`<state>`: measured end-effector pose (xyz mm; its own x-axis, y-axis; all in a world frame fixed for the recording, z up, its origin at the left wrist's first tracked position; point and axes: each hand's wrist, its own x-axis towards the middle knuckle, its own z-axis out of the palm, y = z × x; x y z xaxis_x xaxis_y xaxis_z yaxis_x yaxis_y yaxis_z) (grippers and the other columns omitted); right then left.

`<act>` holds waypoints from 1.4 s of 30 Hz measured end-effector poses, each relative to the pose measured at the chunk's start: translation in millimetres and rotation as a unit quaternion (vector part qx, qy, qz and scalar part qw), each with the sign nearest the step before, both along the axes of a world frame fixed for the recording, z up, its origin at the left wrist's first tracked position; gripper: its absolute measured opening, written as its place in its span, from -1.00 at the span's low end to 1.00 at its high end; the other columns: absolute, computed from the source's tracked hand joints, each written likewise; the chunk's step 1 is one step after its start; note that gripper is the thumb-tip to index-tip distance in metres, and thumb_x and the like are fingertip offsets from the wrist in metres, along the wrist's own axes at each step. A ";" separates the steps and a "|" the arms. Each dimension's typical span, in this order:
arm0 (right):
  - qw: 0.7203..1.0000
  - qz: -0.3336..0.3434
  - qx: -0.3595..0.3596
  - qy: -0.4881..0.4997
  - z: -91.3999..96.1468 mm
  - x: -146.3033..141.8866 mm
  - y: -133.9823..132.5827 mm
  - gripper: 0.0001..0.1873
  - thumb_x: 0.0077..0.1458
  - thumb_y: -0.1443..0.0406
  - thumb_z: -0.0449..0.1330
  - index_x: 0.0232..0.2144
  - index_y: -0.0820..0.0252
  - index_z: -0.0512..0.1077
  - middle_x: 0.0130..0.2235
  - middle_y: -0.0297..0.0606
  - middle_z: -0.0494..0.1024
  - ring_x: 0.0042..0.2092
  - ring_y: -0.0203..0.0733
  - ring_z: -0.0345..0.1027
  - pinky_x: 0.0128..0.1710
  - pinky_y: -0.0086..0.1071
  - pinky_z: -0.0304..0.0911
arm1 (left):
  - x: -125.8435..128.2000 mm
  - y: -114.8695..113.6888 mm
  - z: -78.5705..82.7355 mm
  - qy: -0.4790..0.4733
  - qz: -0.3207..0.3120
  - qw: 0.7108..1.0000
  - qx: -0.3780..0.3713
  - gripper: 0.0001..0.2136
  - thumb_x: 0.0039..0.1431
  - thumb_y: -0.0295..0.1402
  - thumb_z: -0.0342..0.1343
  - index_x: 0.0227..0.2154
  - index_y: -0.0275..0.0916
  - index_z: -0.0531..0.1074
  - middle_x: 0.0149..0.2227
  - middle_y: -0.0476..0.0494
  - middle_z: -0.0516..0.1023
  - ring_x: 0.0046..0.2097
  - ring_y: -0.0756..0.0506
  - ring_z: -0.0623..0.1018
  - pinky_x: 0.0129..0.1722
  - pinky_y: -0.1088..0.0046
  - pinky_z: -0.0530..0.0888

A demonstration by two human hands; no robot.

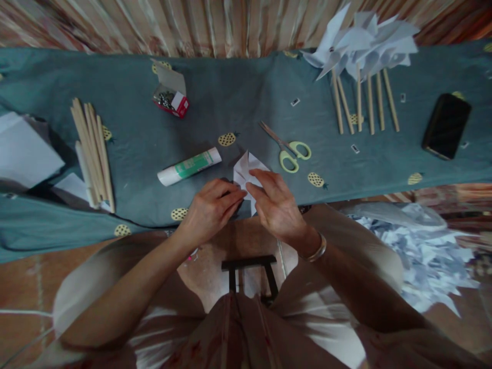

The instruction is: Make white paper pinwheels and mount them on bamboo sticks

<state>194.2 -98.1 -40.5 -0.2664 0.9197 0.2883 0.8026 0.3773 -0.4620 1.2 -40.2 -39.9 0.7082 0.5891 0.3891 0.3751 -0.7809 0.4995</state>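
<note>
Keep the folded paper (242,167) steady between the pinching fingers of your left hand (209,209), pressing evenly with your right hand (280,209), whose fingers' grip is unclear.

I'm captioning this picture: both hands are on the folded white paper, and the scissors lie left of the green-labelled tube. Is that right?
No: the scissors lie right of the green-labelled tube, as the head view shows. The rest stands: the left hand and right hand are both on the folded white paper.
</note>
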 end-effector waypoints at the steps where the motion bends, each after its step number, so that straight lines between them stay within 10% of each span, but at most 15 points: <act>1: 1.000 0.000 0.001 0.003 -1.4 -2.0 -0.6 -0.62 0.26 0.48 -0.04 0.01 0.25 0.46 0.19 0.02 0.43 0.21 0.06 0.26 0.22 0.05 0.28 | -0.1 0.2 0.3 0.002 -0.002 1.000 0.003 -0.82 0.34 -0.44 0.07 -0.11 -0.29 0.54 -0.23 -0.20 0.60 -0.19 -0.12 0.53 -0.20 0.33 0.51; 42: 0.998 -0.056 0.002 0.003 14.9 10.8 6.3 -0.67 0.27 0.43 0.01 -0.07 0.29 0.53 0.00 -0.01 0.61 -0.02 0.01 0.51 0.08 -0.03 0.42 | -8.9 1.6 13.9 0.059 0.014 0.990 0.126 -0.86 0.31 -0.34 0.14 -0.14 -0.23 0.51 -0.13 -0.18 0.61 -0.08 -0.18 0.51 -0.12 0.24 0.41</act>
<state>205.0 -91.8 -25.6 -0.1608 0.9421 0.2942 0.8368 0.2882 -0.4655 -7.7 -38.6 -26.0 0.7422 0.5034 0.4424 0.4422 -0.8639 0.2412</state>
